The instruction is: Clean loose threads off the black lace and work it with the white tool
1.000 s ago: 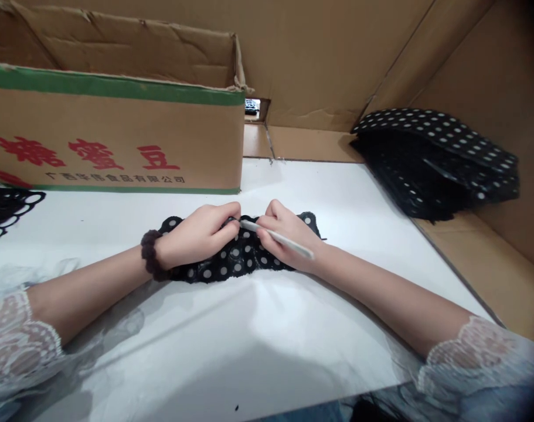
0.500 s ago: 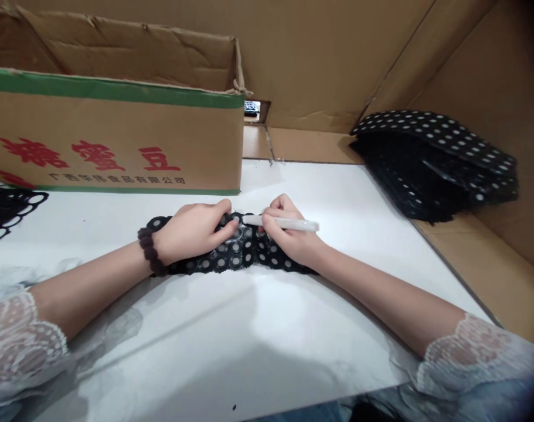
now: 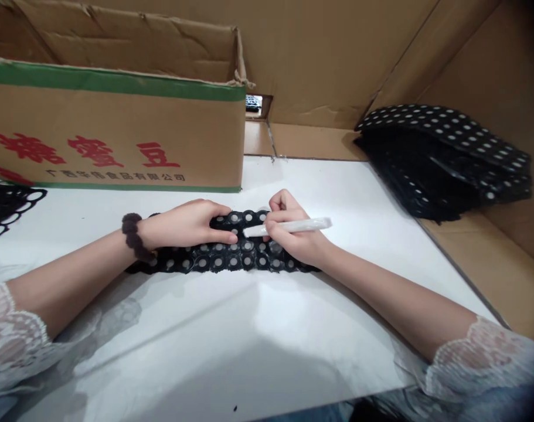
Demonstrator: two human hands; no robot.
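Observation:
A black strip point(image 3: 218, 262) with rows of pale round dots lies across the white table. My left hand point(image 3: 183, 223) rests over its left part, thumb and forefinger spread along the surface and the other fingers hidden. My right hand point(image 3: 295, 231) is closed around a white pen-shaped tool point(image 3: 308, 225). The tool's left end is over the strip, close to my left thumb; whether it touches cannot be told. The side of my right hand lies on the strip's right part.
A cardboard box point(image 3: 117, 129) with a green rim and red characters stands behind, at left. A bundle of black dotted sheets point(image 3: 451, 158) lies at right on cardboard point(image 3: 490, 258). Black ring-edged pieces point(image 3: 7, 205) lie at the left edge of the white table point(image 3: 258, 328).
My left hand has moved slightly left, and its thumb is straighter. The strip now lies flatter and shows more dots between my hands. The tool has shifted a little downward on it.

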